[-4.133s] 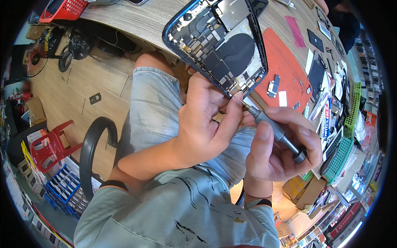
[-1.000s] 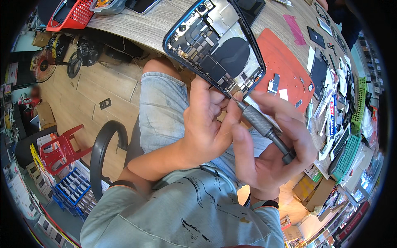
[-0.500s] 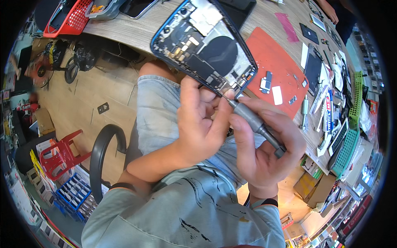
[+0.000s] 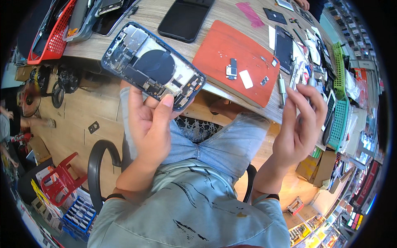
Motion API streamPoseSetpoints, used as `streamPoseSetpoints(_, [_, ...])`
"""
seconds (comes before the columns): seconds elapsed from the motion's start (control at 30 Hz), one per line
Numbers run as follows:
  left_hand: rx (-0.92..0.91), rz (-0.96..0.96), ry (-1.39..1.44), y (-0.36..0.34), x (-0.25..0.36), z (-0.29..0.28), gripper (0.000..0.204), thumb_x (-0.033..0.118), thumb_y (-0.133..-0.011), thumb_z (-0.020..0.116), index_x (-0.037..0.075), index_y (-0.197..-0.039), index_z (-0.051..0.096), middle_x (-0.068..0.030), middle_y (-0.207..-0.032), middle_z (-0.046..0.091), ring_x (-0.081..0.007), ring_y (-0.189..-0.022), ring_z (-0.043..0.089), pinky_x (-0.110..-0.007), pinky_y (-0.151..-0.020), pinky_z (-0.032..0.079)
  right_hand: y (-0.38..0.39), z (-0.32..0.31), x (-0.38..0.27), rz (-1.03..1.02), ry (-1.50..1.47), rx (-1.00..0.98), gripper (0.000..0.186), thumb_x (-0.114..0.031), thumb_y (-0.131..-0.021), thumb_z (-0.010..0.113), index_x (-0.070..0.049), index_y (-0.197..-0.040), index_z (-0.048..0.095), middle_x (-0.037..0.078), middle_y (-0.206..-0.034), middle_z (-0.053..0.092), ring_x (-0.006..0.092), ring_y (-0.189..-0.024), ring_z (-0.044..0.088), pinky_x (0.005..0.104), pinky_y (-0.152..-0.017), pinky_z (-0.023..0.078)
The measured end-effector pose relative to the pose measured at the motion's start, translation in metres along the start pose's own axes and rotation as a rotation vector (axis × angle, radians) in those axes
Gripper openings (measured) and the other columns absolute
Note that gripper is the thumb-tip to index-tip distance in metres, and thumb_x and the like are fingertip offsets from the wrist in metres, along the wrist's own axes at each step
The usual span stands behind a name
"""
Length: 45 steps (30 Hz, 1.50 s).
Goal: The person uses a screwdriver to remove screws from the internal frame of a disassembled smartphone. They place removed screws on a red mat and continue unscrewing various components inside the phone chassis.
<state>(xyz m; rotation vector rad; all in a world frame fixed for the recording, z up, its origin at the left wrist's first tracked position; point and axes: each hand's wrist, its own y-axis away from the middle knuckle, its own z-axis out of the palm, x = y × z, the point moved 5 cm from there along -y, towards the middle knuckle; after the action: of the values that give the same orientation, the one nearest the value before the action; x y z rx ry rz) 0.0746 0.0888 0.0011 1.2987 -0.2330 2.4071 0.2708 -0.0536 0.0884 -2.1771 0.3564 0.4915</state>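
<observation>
My left hand (image 4: 151,128) is closed on the lower edge of an opened phone (image 4: 140,64). The thumb presses near the bottom end, and the blue-edged frame shows bare inner parts and a round black pad. At the right of the table edge, my right hand (image 4: 302,120) is raised with its fingers curled. A grey screwdriver (image 4: 312,79) shows just beyond its fingertips, seemingly held in them; the fingers hide most of it. Another screwdriver (image 4: 282,91) lies on the table, left of that hand.
An orange-red pad (image 4: 215,53) bears a small metal plate (image 4: 231,69), a white card (image 4: 246,79) and tiny parts. Behind it lies a dark phone (image 4: 185,20). Red basket (image 4: 53,43) stands left, green baskets (image 4: 339,124) right. Another person's hand (image 4: 304,4) shows at the far edge.
My right hand has moved away from the phone to the right, taking the screwdriver off it. My left hand has brought the phone left and turned it flatter. The dark phone behind is now uncovered.
</observation>
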Motion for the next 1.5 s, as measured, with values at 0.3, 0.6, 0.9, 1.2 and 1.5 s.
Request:
streamPoseSetpoints(0.3, [-0.131,-0.078,0.003,0.012,0.002,0.003,0.057,-0.001,-0.098,0.049,-0.002,-0.148,0.021,-0.0181,-0.118,0.064,-0.0261,-0.108,0.067,-0.044,-0.09,0.059,-0.025,0.007,0.033,0.004,0.2,-0.177,0.014,-0.007,-0.081,0.075,-0.005,-0.095,0.075,0.01,-0.106,0.058,0.0256,-0.098,0.055,0.0357,-0.085,0.044])
streamPoseSetpoints(0.6, [-0.215,-0.15,-0.005,0.012,-0.005,0.004,0.053,-0.003,-0.097,0.052,-0.002,-0.143,0.027,-0.0157,-0.118,0.064,-0.0221,-0.109,0.065,-0.038,-0.09,0.058,-0.042,0.02,0.031,-0.1,0.267,-0.241,0.012,-0.008,-0.079,0.074,-0.005,-0.09,0.074,0.01,-0.107,0.058,0.0284,-0.099,0.053,0.0391,-0.087,0.042])
streamPoseSetpoints(0.9, [-0.235,-0.18,0.004,0.012,-0.014,0.01,0.06,-0.003,-0.093,0.054,-0.001,-0.146,0.026,-0.0198,-0.122,0.064,-0.0312,-0.11,0.067,-0.048,-0.091,0.059,-0.053,0.032,0.037,-0.221,0.255,-0.281,0.01,-0.008,-0.077,0.075,-0.004,-0.087,0.073,0.009,-0.107,0.059,0.0285,-0.093,0.051,0.0394,-0.084,0.043])
streamPoseSetpoints(1.2, [-0.343,-0.254,0.131,0.014,-0.01,0.01,0.061,-0.013,-0.092,0.05,-0.002,-0.147,0.024,-0.0179,-0.134,0.055,-0.0231,-0.126,0.055,-0.038,-0.107,0.043,-0.054,0.048,0.022,-0.282,0.326,-0.328,0.008,-0.007,-0.077,0.073,-0.002,-0.084,0.071,0.006,-0.107,0.061,0.0284,-0.096,0.053,0.0392,-0.084,0.045])
streamPoseSetpoints(1.5, [-0.379,-0.258,0.136,0.018,-0.006,0.016,0.062,-0.012,-0.091,0.05,-0.004,-0.148,0.026,-0.0172,-0.131,0.058,-0.0225,-0.121,0.059,-0.036,-0.103,0.047,-0.055,0.053,0.026,-0.381,0.335,-0.33,0.007,-0.005,-0.074,0.07,-0.003,-0.079,0.066,0.005,-0.11,0.062,0.0284,-0.097,0.054,0.0386,-0.086,0.045])
